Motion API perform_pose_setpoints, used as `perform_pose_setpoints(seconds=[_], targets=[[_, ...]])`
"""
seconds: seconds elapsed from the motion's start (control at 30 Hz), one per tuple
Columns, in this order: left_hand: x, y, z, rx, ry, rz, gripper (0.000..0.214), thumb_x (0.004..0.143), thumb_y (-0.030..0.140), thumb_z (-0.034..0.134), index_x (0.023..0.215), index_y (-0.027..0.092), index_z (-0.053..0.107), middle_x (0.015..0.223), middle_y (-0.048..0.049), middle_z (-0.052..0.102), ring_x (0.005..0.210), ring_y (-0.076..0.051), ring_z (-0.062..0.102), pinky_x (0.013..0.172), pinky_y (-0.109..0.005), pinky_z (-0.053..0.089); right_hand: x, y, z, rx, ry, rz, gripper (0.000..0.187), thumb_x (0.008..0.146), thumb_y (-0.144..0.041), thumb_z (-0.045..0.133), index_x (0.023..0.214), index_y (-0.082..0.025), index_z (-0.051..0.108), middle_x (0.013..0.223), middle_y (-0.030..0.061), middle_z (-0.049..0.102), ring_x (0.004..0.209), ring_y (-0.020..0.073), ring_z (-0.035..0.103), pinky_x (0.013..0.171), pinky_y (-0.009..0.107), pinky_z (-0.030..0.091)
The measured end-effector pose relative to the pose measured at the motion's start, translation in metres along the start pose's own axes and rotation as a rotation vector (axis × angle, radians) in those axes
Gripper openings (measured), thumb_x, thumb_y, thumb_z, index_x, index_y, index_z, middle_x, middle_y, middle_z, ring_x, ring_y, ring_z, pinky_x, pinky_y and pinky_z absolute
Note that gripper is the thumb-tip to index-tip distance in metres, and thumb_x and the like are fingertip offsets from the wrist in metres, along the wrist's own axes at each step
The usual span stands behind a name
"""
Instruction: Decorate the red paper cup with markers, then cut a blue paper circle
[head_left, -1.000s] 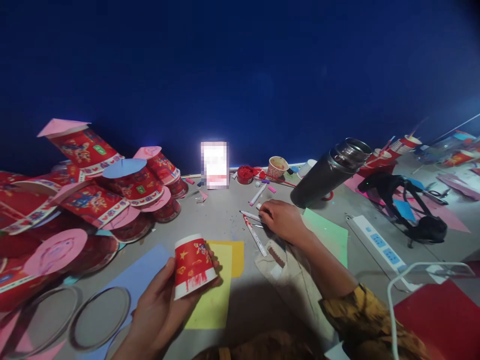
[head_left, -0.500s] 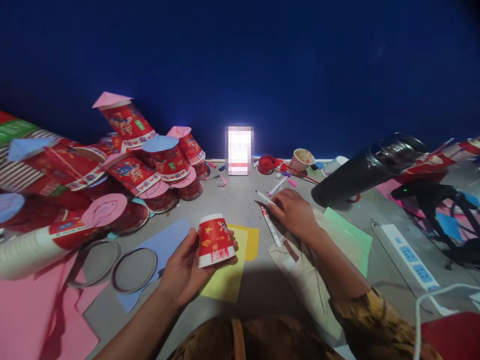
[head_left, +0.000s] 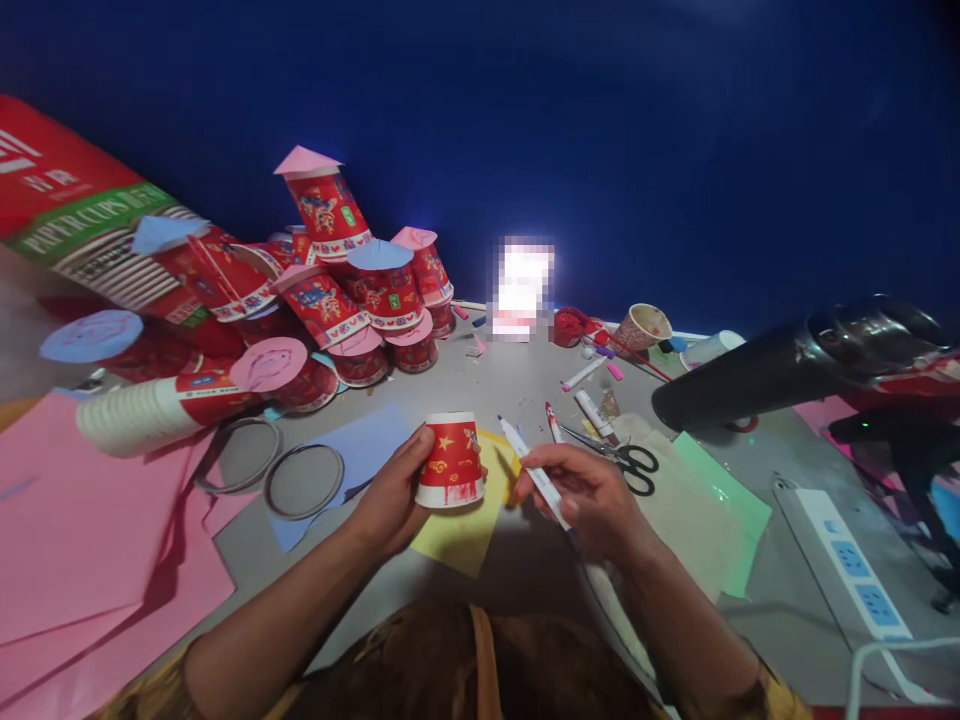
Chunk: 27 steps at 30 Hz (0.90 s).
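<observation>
My left hand (head_left: 394, 500) is wrapped round a red and white paper cup (head_left: 453, 455). The cup sits with its narrow end up, and red streaks mark its white rim band. In my right hand (head_left: 589, 495) is a white marker (head_left: 544, 478), its dark tip bare and pointing up and away, a short gap to the right of the cup. Beneath the cup lies a yellow paper sheet (head_left: 450, 550). Just beyond my right hand are black-handled scissors (head_left: 637, 468), a red-tipped marker (head_left: 553, 422) and a white tube-shaped item (head_left: 596, 415).
Decorated cups with paper tops (head_left: 379, 290) pile up at the back left, near a cup stack (head_left: 142, 415) and tape rings (head_left: 304, 482). Pink paper (head_left: 75, 530) covers the left. A black thermos (head_left: 780, 370), green sheet (head_left: 716, 510) and power strip (head_left: 840, 560) are right.
My right hand has picked up the white marker and drawn it back towards the cup. The scissors now show. My view has turned left; the left hand still holds the cup.
</observation>
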<state>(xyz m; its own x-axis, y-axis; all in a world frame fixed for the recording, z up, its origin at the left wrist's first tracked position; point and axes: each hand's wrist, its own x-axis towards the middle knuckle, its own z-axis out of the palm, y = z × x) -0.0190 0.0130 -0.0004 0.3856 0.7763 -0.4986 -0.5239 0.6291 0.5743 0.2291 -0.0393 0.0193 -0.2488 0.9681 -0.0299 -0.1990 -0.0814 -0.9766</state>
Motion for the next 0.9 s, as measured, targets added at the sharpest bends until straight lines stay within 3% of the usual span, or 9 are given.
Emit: perform_pose_setpoints(seconds=[0.1, 0.13, 0.2, 0.27, 0.33, 0.5, 0.67, 0.9], targets=[[0.001, -0.001, -0.001, 0.005, -0.012, -0.005, 0.044, 0.095, 0.047, 0.081, 0.117, 0.010, 0.074, 0.099, -0.0164, 0.084, 0.084, -0.032, 0.083, 0.088, -0.049, 0.069, -0.006, 0.003, -0.002, 0.041, -0.127, -0.097, 0.098, 0.063, -0.068, 0.102, 0.146, -0.028, 0.069, 0.119, 0.0128, 0.078, 0.088, 0.0232, 0.074, 0.068, 0.031, 0.061], [0.002, -0.002, -0.001, 0.006, -0.011, -0.005, 0.044, 0.095, 0.047, 0.081, 0.117, 0.010, 0.074, 0.100, -0.0166, 0.084, 0.085, -0.032, 0.083, 0.088, -0.048, 0.069, -0.007, 0.002, -0.001, 0.011, -0.124, -0.130, 0.103, 0.061, -0.066, 0.103, 0.150, -0.029, 0.066, 0.120, 0.0131, 0.078, 0.090, 0.0242, 0.074, 0.069, 0.032, 0.063], [0.003, -0.003, -0.001, 0.013, -0.006, -0.001, 0.044, 0.094, 0.047, 0.082, 0.117, 0.010, 0.074, 0.099, -0.0162, 0.084, 0.085, -0.031, 0.083, 0.086, -0.046, 0.069, -0.010, -0.001, 0.004, -0.080, -0.022, -0.184, 0.085, 0.074, -0.061, 0.098, 0.148, -0.030, 0.067, 0.113, 0.0110, 0.079, 0.085, 0.0225, 0.075, 0.067, 0.031, 0.063], [0.005, -0.004, 0.000, 0.028, -0.006, 0.007, 0.046, 0.092, 0.049, 0.085, 0.115, 0.011, 0.074, 0.098, -0.0150, 0.084, 0.083, -0.029, 0.083, 0.083, -0.043, 0.069, -0.010, -0.004, 0.011, -0.181, 0.116, -0.228, 0.044, 0.095, -0.051, 0.084, 0.133, -0.029, 0.077, 0.097, 0.0065, 0.081, 0.078, 0.0195, 0.075, 0.065, 0.029, 0.062], [0.006, -0.005, 0.000, 0.043, -0.019, 0.018, 0.051, 0.088, 0.053, 0.088, 0.114, 0.011, 0.074, 0.097, -0.0142, 0.084, 0.083, -0.029, 0.082, 0.082, -0.042, 0.069, -0.008, -0.008, 0.018, -0.270, 0.188, -0.307, 0.021, 0.105, -0.042, 0.072, 0.116, -0.028, 0.083, 0.082, 0.0034, 0.080, 0.073, 0.0189, 0.075, 0.065, 0.028, 0.062], [0.006, -0.007, 0.001, 0.071, -0.044, 0.088, 0.054, 0.081, 0.057, 0.093, 0.107, 0.014, 0.074, 0.095, -0.0103, 0.082, 0.080, -0.026, 0.080, 0.078, -0.039, 0.067, -0.002, -0.017, 0.031, -0.500, 0.191, -0.581, 0.016, 0.105, -0.034, 0.071, 0.106, -0.023, 0.083, 0.085, 0.0071, 0.083, 0.076, 0.0223, 0.078, 0.069, 0.034, 0.063], [0.001, -0.008, 0.009, 0.146, -0.046, 0.175, 0.065, 0.074, 0.065, 0.095, 0.110, 0.016, 0.073, 0.087, -0.0050, 0.078, 0.073, -0.020, 0.075, 0.071, -0.031, 0.062, -0.002, -0.018, 0.041, -0.677, 0.204, -0.638, 0.011, 0.103, -0.028, 0.070, 0.095, -0.023, 0.075, 0.073, 0.0028, 0.077, 0.060, 0.0179, 0.071, 0.057, 0.029, 0.056], [-0.007, -0.007, 0.014, 0.288, -0.035, 0.205, 0.064, 0.078, 0.071, 0.089, 0.111, 0.019, 0.070, 0.083, -0.0028, 0.075, 0.066, -0.017, 0.069, 0.063, -0.026, 0.056, 0.001, -0.016, 0.048, -0.728, 0.121, -0.760, 0.016, 0.108, -0.032, 0.063, 0.098, -0.023, 0.070, 0.075, 0.0031, 0.079, 0.062, 0.0176, 0.072, 0.059, 0.029, 0.056]])
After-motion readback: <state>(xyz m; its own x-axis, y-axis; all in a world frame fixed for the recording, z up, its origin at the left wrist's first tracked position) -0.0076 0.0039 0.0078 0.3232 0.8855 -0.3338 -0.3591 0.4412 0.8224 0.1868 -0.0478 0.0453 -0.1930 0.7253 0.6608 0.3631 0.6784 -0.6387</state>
